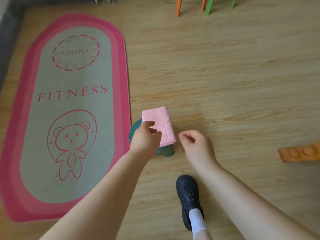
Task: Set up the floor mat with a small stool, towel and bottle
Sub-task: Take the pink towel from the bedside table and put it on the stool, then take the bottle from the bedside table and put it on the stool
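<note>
A folded pink towel (160, 124) lies on top of a small teal stool (165, 151), which stands on the wooden floor just right of the mat. The oval mat (72, 108) is pink-edged and grey-green, printed with FITNESS and a bear. My left hand (146, 135) hovers over the towel's near left corner with fingers curled and apart, holding nothing. Just right of the towel is my right hand (195, 144), fingers loosely apart and empty. The stool is mostly hidden under the towel and my left hand. No bottle is in view.
My foot in a dark clog (187, 196) stands on the floor near the stool. An orange block (299, 153) lies at the right edge. Orange and green furniture legs (207, 6) stand at the far top. Bare wooden floor (225, 75) stretches to the right of the mat.
</note>
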